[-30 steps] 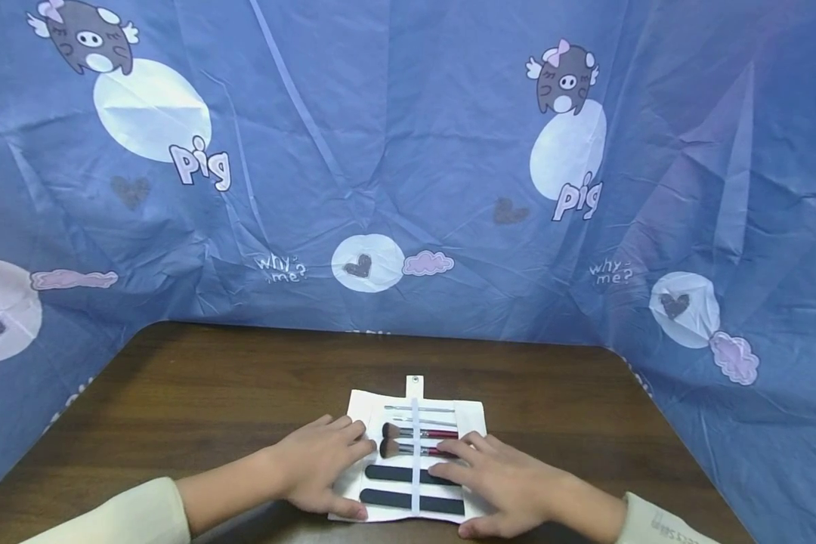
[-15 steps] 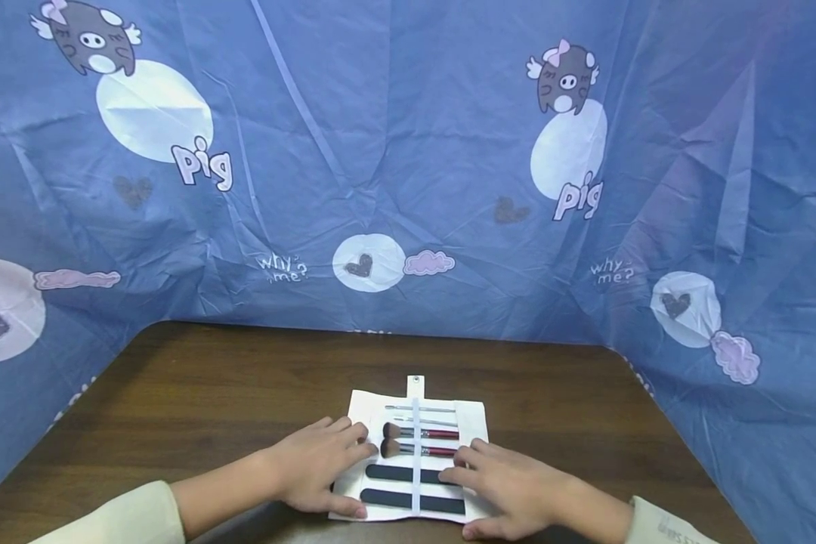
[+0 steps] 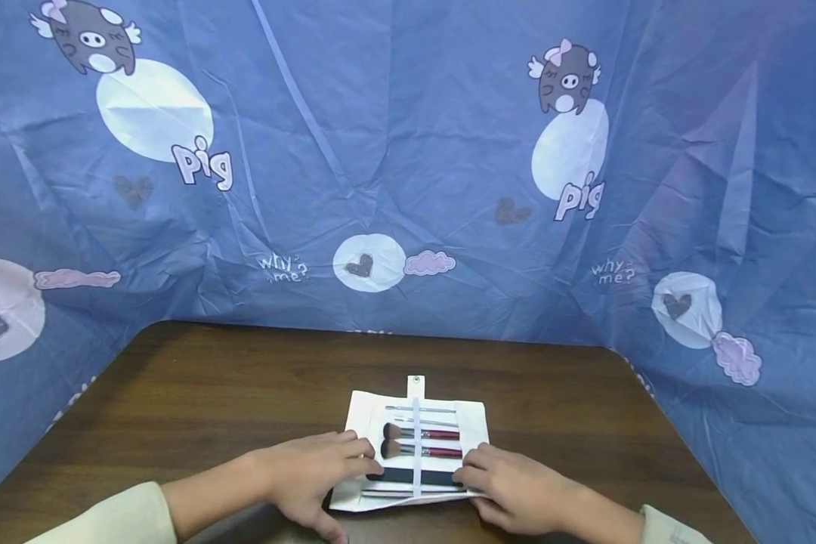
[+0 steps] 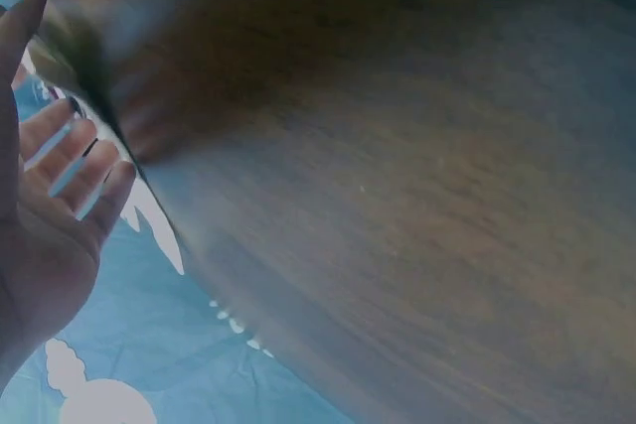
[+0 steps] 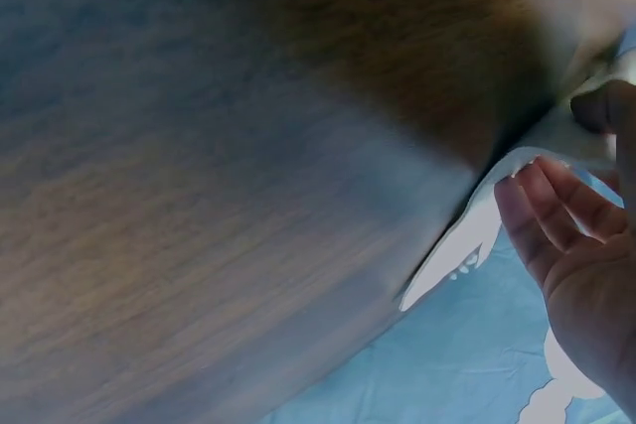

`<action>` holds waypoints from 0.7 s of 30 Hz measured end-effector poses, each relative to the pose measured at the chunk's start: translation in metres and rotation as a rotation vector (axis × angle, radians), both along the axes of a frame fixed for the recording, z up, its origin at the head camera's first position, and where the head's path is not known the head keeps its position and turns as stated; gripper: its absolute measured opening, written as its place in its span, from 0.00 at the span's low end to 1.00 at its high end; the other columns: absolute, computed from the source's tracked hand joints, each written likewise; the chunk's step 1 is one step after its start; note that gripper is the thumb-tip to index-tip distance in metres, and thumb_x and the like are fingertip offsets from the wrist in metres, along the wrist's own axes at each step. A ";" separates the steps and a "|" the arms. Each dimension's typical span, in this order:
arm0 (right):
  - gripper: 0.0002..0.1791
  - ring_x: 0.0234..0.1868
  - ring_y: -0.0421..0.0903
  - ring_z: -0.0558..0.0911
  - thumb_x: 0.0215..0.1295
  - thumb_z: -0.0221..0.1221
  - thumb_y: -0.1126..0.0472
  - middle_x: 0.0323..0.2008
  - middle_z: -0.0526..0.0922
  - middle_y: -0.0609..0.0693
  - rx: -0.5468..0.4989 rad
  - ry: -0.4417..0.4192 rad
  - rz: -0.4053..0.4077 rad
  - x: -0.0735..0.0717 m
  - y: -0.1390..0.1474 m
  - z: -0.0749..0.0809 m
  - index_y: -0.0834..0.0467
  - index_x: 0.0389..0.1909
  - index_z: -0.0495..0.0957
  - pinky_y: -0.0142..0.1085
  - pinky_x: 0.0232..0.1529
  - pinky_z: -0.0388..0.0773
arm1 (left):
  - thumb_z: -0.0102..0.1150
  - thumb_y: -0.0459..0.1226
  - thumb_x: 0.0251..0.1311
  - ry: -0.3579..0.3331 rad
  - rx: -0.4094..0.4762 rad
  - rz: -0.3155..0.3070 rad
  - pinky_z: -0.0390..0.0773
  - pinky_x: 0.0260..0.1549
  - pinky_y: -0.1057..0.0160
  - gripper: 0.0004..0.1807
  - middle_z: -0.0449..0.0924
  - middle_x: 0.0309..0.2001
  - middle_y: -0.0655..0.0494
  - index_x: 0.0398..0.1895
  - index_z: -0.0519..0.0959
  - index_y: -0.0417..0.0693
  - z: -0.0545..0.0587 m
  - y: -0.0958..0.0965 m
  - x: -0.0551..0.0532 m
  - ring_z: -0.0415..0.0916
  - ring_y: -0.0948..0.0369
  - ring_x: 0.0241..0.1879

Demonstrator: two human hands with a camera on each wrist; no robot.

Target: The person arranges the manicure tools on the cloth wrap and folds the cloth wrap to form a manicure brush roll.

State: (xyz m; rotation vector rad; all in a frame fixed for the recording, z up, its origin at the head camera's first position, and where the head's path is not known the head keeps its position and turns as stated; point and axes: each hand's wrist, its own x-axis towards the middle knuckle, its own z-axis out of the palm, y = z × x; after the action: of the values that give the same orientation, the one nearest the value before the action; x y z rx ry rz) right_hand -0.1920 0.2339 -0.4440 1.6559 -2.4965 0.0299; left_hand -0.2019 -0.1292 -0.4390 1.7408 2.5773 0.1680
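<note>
A white roll-up tool case (image 3: 474,423) lies spread on the table, its near edge tilted up. Under its pale elastic strap (image 3: 416,457) sit two thin silver tools (image 3: 435,409), two makeup brushes (image 3: 391,449) with red handles, and a black flat strip (image 3: 397,475). Another strip nearest the front shows only edge-on. My left hand (image 3: 323,472) touches the case's left side with extended fingers, thumb low by the front edge. At the near right corner, my right hand (image 3: 520,487) pinches the case (image 5: 462,240) between thumb and fingers, as the right wrist view shows.
The brown wooden table (image 3: 245,378) extends behind and beside the case. Blue printed cloth (image 3: 449,151) hangs around its back and sides. A snap tab (image 3: 415,386) sticks out from the case's far edge.
The near edge of the case has come up and folded inward, hiding most of the front black strip. My right hand has drawn back to the corner; my left hand has shifted slightly nearer.
</note>
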 end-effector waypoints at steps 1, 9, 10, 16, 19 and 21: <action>0.15 0.46 0.36 0.76 0.66 0.64 0.60 0.45 0.78 0.42 -0.019 -0.007 -0.004 -0.001 0.001 0.000 0.53 0.53 0.79 0.30 0.47 0.77 | 0.62 0.68 0.59 -0.019 0.007 0.003 0.75 0.57 0.60 0.43 0.71 0.60 0.63 0.68 0.74 0.50 0.000 0.000 0.000 0.69 0.66 0.57; 0.10 0.45 0.34 0.80 0.70 0.60 0.67 0.43 0.83 0.41 -0.188 -0.156 -0.086 -0.007 0.002 0.002 0.56 0.50 0.81 0.33 0.45 0.81 | 0.65 0.46 0.68 -0.363 0.151 0.076 0.74 0.56 0.63 0.23 0.74 0.55 0.67 0.63 0.78 0.53 0.002 -0.001 -0.013 0.69 0.69 0.55; 0.11 0.45 0.34 0.81 0.71 0.59 0.67 0.43 0.84 0.42 -0.208 -0.187 -0.105 -0.008 0.002 0.003 0.56 0.51 0.81 0.34 0.45 0.82 | 0.64 0.45 0.69 -0.406 0.174 0.083 0.74 0.54 0.63 0.20 0.75 0.53 0.67 0.61 0.79 0.52 0.002 -0.001 -0.015 0.70 0.69 0.54; 0.10 0.45 0.34 0.81 0.74 0.59 0.63 0.46 0.86 0.42 -0.342 -0.391 -0.265 -0.018 0.003 0.003 0.56 0.52 0.82 0.37 0.46 0.82 | 0.63 0.41 0.70 -0.635 0.324 0.199 0.76 0.42 0.68 0.08 0.79 0.40 0.67 0.45 0.83 0.48 0.000 0.002 -0.025 0.73 0.71 0.39; 0.08 0.35 0.33 0.79 0.73 0.62 0.61 0.40 0.86 0.41 -0.411 -0.473 -0.345 -0.024 0.004 0.002 0.55 0.50 0.82 0.34 0.37 0.80 | 0.63 0.38 0.69 -0.780 0.423 0.314 0.76 0.40 0.66 0.08 0.83 0.36 0.62 0.42 0.84 0.42 -0.002 0.005 -0.026 0.74 0.68 0.36; 0.07 0.30 0.33 0.76 0.71 0.64 0.60 0.36 0.85 0.40 -0.446 -0.515 -0.399 -0.027 0.005 0.001 0.54 0.47 0.83 0.32 0.33 0.77 | 0.63 0.37 0.69 -0.871 0.481 0.398 0.76 0.41 0.65 0.08 0.85 0.36 0.57 0.42 0.85 0.40 -0.003 0.007 -0.027 0.76 0.65 0.36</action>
State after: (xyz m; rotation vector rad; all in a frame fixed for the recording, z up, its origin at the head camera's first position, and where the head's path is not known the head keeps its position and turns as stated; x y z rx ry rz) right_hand -0.2189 0.2385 -0.4428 1.0473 -2.8326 0.9994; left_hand -0.2291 -0.1221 -0.4425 0.8437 2.2152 1.3028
